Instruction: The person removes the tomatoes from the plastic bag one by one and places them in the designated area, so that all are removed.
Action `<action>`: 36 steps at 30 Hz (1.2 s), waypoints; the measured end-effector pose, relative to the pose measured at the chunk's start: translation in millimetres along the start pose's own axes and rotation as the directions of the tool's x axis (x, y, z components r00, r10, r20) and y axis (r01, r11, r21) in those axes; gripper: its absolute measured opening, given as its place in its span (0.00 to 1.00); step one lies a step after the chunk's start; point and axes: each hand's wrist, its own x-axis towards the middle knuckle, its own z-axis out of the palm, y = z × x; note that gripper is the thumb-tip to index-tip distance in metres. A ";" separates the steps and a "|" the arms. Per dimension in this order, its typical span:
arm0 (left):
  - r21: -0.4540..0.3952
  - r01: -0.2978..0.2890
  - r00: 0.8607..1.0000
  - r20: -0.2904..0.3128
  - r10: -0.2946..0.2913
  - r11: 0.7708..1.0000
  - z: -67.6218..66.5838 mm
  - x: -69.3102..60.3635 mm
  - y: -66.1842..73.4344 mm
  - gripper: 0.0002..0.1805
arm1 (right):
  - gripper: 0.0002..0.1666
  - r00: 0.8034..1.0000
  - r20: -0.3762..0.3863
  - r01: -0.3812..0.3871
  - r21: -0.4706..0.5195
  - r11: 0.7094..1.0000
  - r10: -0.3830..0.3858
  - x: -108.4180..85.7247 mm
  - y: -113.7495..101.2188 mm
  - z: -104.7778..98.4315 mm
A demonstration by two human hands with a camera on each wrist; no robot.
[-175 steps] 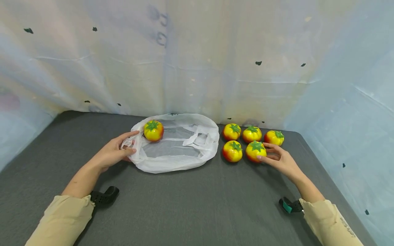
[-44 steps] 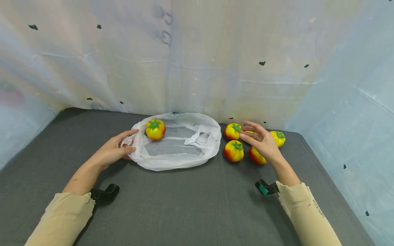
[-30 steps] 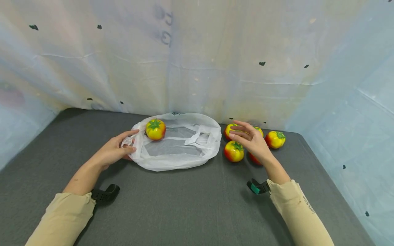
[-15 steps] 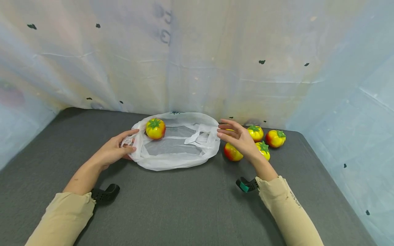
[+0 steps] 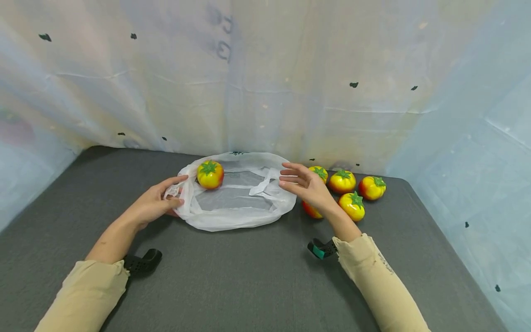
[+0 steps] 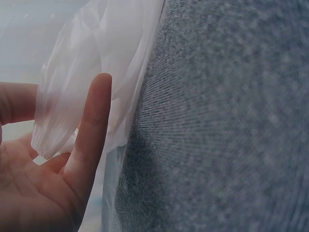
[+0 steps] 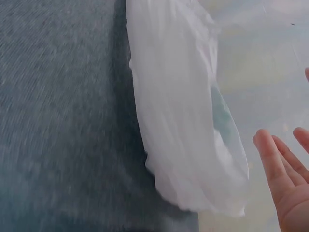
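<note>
A white plastic bag (image 5: pixel 232 220) lies on the dark table with its mouth spread wide. Just inside its left rim sits a yellow-red tomato (image 5: pixel 209 175) with a green leafy top. My left hand (image 5: pixel 155 200) holds the bag's left edge, the gathered plastic lying between thumb and fingers in the left wrist view. My right hand (image 5: pixel 309 186), with its fingers loosely spread and nothing in them, hovers at the bag's right rim. Beneath and behind it, one tomato (image 5: pixel 313 210) is partly covered. In the right wrist view, the fingers appear beside the bag (image 7: pixel 174 106).
Several more tomatoes stand right of the bag, among them a near one (image 5: pixel 351 206) and a far right one (image 5: pixel 372 187). A pale plastic sheet (image 5: pixel 265 83) walls off the table's back, with bluish sheeting on the right. Dark table surface (image 5: pixel 232 281) stretches in front.
My right hand, earlier gripping the near right tomato, has let go and moved left past the tomatoes to the bag's rim. That tomato now sits tilted. The left hand stays put.
</note>
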 end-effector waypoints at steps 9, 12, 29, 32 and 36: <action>0.008 -0.002 1.000 -0.011 0.002 1.000 2.0 1.2 -0.9 0.39 | 0.29 0.999 0.038 -0.032 -0.020 0.999 0.033 17.4 -6.5 20.8; 0.009 0.002 1.000 -0.016 -0.002 1.000 2.3 1.2 0.0 0.39 | 0.29 0.998 0.052 -0.035 -0.035 0.999 0.036 23.6 -7.4 26.5; 0.039 0.007 0.999 -0.047 -0.005 0.999 5.7 -1.0 -1.6 0.38 | 0.31 0.995 0.020 -0.096 -0.049 0.994 0.097 57.4 -25.4 63.8; 0.061 0.006 0.998 -0.059 -0.002 0.998 5.7 -0.5 -2.0 0.38 | 0.33 0.994 0.021 -0.110 -0.065 0.992 0.111 65.4 -25.4 72.4; 0.077 0.001 0.998 -0.068 0.004 0.997 5.8 0.5 -3.5 0.38 | 0.35 0.992 0.039 -0.120 -0.079 0.990 0.124 74.2 -25.3 83.1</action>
